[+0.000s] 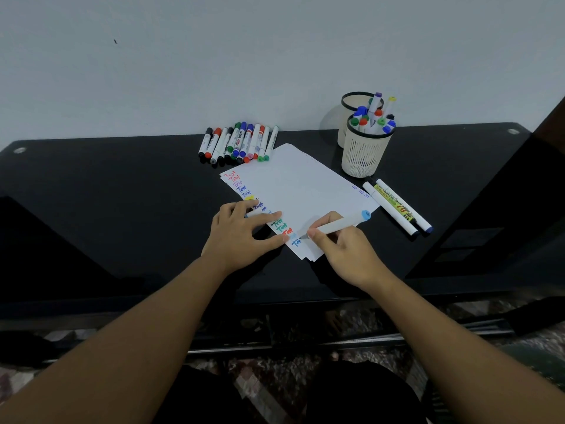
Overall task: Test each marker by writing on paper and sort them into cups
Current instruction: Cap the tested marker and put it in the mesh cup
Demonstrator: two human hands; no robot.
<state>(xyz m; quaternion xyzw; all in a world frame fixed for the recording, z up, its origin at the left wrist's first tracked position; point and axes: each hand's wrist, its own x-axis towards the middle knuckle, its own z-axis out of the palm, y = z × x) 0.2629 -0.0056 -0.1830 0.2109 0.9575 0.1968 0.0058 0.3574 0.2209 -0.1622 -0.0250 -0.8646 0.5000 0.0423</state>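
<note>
Writing with the light-blue marker [336, 225], the right hand [342, 249] pinches its barrel; left hand [244, 232] lies flat pinning the paper [305, 191] mid-bench. Best keep strokes light, paper steady.

A white marker [337, 225] with a light-blue end lies slanted, its tip touching the near-left corner of the tilted white paper [301, 191], whose left edge carries a column of coloured "Test" words. A row of capped markers [238, 143] lies at the paper's 11 o'clock, and three more markers [397, 206] lie at its 3 o'clock. At 1 o'clock stand two cream mesh cups: the near cup [365, 151] is full of markers, and the far cup [360, 101] is partly hidden behind it.
</note>
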